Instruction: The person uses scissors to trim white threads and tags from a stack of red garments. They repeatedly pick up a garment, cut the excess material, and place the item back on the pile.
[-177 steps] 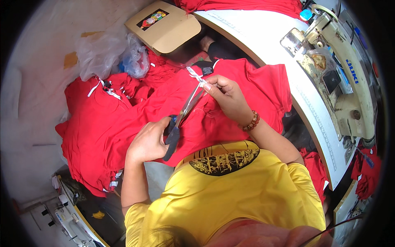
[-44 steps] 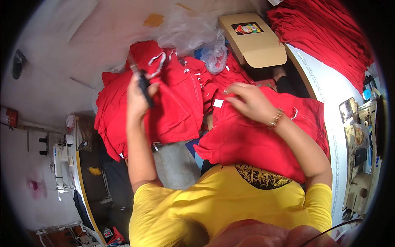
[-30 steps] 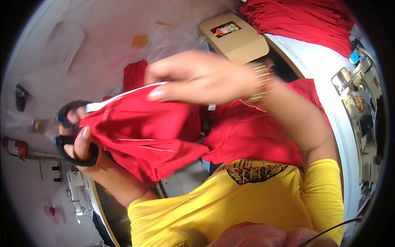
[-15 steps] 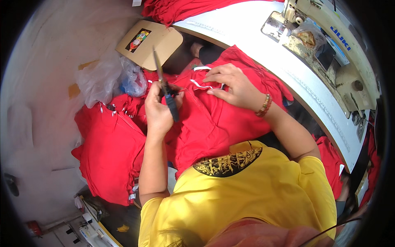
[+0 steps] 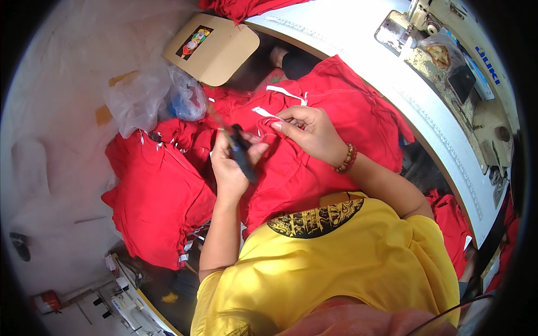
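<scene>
Left hand holds scissors; right hand, grip narrow, pinches red shirt at trim; likely soft, light, best held there.

The red garment, stretched between both hands off to the left a second ago, now lies spread in front of the body, closer to the near edge of the surface. The right grip, loosely curled half a second ago, now pinches the garment beside a white tape. In the left grip, the scissors have tilted further leftward, blades blurred.
</scene>
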The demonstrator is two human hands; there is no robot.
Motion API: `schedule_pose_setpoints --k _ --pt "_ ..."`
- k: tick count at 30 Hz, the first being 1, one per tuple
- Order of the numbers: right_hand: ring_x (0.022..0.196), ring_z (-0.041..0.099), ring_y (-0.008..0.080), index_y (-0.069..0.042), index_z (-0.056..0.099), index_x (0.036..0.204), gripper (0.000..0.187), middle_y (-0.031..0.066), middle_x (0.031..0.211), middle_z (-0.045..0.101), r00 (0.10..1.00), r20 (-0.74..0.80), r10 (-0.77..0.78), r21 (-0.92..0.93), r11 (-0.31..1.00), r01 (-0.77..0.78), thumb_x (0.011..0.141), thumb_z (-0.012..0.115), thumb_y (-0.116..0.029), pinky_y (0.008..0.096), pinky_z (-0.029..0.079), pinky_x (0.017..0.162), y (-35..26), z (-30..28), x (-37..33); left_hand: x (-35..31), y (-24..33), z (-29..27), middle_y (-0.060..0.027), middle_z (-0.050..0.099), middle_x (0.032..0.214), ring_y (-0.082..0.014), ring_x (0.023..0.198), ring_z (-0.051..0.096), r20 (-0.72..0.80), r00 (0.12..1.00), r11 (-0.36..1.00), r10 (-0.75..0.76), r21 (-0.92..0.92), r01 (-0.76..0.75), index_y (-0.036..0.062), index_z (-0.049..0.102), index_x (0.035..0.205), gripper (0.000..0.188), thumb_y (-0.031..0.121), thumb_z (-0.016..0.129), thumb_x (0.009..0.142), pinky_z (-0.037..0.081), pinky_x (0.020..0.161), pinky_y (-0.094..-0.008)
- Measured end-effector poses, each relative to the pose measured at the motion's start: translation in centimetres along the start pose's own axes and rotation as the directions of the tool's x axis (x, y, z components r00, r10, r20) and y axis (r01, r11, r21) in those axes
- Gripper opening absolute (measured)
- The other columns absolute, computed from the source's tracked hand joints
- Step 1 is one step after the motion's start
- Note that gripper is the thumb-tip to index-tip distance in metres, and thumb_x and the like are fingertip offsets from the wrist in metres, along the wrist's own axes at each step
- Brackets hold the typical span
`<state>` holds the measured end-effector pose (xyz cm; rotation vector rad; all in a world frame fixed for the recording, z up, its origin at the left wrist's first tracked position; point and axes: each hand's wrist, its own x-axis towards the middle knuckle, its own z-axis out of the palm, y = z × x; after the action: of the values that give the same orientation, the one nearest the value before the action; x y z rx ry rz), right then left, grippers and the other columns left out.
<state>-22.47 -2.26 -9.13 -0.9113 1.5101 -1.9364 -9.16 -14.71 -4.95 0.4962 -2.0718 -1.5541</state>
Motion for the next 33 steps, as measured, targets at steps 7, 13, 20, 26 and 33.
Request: schedule_pose_setpoints --k 7,13,20,26,33 --pt "0.068 0.059 0.0044 0.001 0.067 0.094 0.015 0.0037 0.076 0.066 1.000 -0.008 0.015 -0.079 0.997 -0.016 0.086 0.062 -0.010 0.0214 0.047 0.061 0.0 0.0 -0.3 2.0 0.1 0.8 -0.0131 0.064 0.092 -0.0158 0.084 0.061 -0.051 0.996 0.979 -0.069 -0.196 0.058 0.0033 0.048 0.091 0.022 -0.004 0.066 0.080 0.048 0.079 -0.0274" --pt "0.069 0.058 0.0052 0.001 0.066 0.094 0.014 0.0039 0.077 0.065 1.000 0.021 -0.018 -0.060 0.998 0.019 0.087 0.061 -0.009 0.0212 0.046 0.061 0.0 0.4 -0.7 1.3 0.1 1.3 -0.0029 0.060 0.084 -0.0075 0.074 0.055 -0.016 0.983 0.960 -0.183 -0.218 0.175 0.0055 0.051 0.090 0.032 -0.004 0.075 0.071 0.045 0.063 -0.0210" --pt "0.068 0.057 0.0043 0.001 0.065 0.097 0.013 0.0030 0.075 0.064 0.999 0.017 -0.038 0.011 0.999 0.038 0.088 0.060 -0.007 0.0205 0.046 0.060 0.0 0.4 -0.8 1.2 -0.5 0.7 -0.0045 0.061 0.086 -0.0105 0.075 0.058 -0.071 0.986 0.926 -0.149 -0.360 0.114 0.0049 0.051 0.092 0.033 -0.004 0.075 0.071 0.047 0.068 -0.0216" --pt "0.069 0.056 0.0040 0.002 0.063 0.096 0.012 0.0029 0.077 0.064 0.995 0.014 -0.099 -0.007 0.995 0.099 0.088 0.059 -0.006 0.0204 0.047 0.062 0.2 0.9 -1.2 0.9 -0.2 1.4 -0.0002 0.059 0.079 -0.0076 0.071 0.055 -0.056 0.990 0.967 -0.131 -0.226 0.116 0.0044 0.053 0.091 0.032 -0.002 0.077 0.071 0.045 0.065 -0.0206" --pt "0.070 0.056 0.0034 0.001 0.060 0.098 0.011 0.0019 0.077 0.063 0.998 -0.019 -0.052 0.095 0.994 0.054 0.089 0.057 -0.004 0.0199 0.047 0.063 0.6 1.1 -1.4 0.6 -0.9 1.4 0.0011 0.057 0.079 -0.0062 0.068 0.052 -0.059 0.978 0.935 -0.201 -0.311 0.174 0.0056 0.054 0.091 0.031 -0.001 0.077 0.071 0.043 0.062 -0.0197"
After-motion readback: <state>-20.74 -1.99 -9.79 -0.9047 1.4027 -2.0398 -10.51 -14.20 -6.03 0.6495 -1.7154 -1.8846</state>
